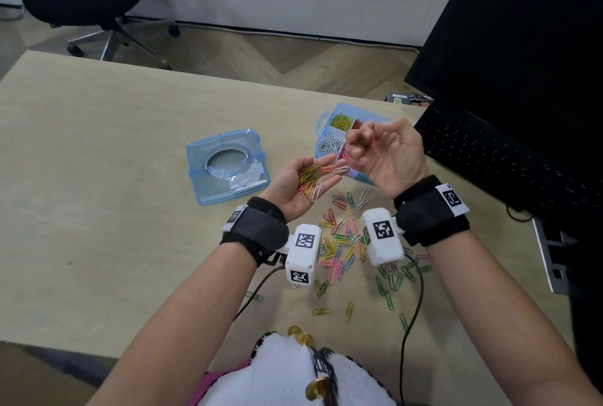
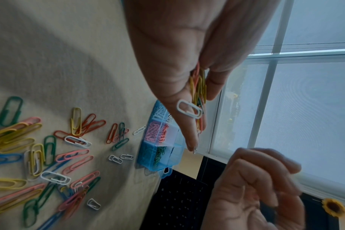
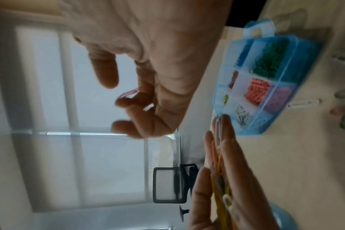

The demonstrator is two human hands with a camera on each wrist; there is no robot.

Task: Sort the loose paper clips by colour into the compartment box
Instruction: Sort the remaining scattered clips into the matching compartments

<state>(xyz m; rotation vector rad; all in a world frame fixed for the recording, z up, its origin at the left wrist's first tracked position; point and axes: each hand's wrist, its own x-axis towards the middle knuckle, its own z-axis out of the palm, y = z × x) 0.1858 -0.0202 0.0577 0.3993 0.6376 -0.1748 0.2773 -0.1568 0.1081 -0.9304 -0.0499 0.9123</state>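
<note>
At the left of the bench (image 1: 98, 131), a blue lid (image 1: 226, 169) is lying flat, apart from the compartment box (image 1: 326, 138), which is standing further right near the keyboard (image 1: 489, 151). The left hand (image 1: 305, 185) is hovering palm up above the bench, fingers nearly straight, carrying a small heap of clips (image 1: 311, 177), mostly yellow with some pink and two white ones, one lying across the fingertips. Just right of it, the right hand (image 1: 383, 152) is being held over the near edge of the box, thumb and fingers curled and pinching a single pink clip (image 3: 129, 93). The box is sitting open, its compartments showing yellow, white, pink, red, green and blue clips, each colour in its own cell; the right wrist view is blurred, so finer detail cannot be confirmed. Below and between the two wrists, the loose clips (image 1: 342, 242) are lying scattered on the bench in mixed colours, with green ones trailing off towards the right. A black monitor (image 1: 522, 30) is standing at the far right.
</note>
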